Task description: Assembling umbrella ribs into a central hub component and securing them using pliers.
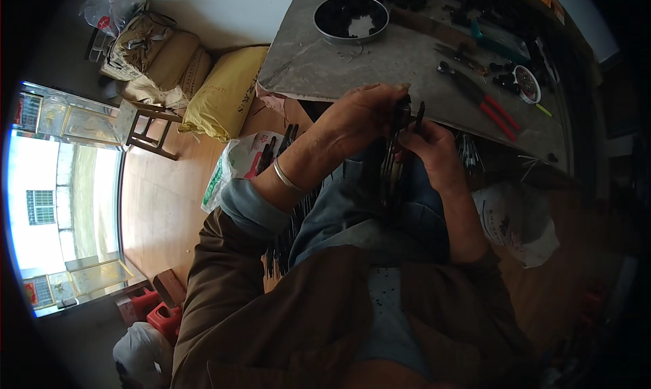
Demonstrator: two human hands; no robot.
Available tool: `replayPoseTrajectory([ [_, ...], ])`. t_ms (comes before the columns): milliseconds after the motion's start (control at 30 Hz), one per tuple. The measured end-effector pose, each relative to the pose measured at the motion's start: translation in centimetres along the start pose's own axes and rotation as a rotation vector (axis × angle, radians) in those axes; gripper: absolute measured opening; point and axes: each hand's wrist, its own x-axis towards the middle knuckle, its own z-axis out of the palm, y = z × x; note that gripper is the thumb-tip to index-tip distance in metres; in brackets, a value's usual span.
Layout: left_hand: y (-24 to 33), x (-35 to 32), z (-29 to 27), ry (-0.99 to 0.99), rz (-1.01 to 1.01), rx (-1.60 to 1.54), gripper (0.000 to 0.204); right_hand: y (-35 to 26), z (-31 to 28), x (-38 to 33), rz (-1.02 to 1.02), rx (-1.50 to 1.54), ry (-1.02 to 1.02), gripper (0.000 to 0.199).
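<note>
My left hand [373, 104] is raised at the table's near edge, fingers bent over the top of a dark, slender bundle of rods [389, 168]. Below the hands, the rods hang down over my lap. On the bundle's right side my right hand [434, 150] is closed, its thumb pressed against the rods near a dark upright tip. Shadow hides the fingertips of both hands and the exact make of the bundle. Right of the hands, red-handled pliers [480, 101] lie on the grey table [380, 67].
A round bowl of small black parts [351, 33] stands at the table's back left. At the right are a small white cup [526, 84] and a teal box [503, 47]. Several long dark rods [278, 250] are by my left leg. Left stand a yellow sack [227, 94] and a wooden stool [150, 128].
</note>
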Motion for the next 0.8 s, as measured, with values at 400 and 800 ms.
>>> replayPoseTrajectory([
  [400,0.5,-1.0,2.6,0.003,0.071,0.175,0.026,-0.3,-0.2,-0.4,-0.013,0.032,-0.003,0.012],
  [800,-0.5,0.5,0.4,-0.122,0.055,0.002,0.027,0.3,-1.2,-0.3,-0.023,-0.031,-0.071,0.013],
])
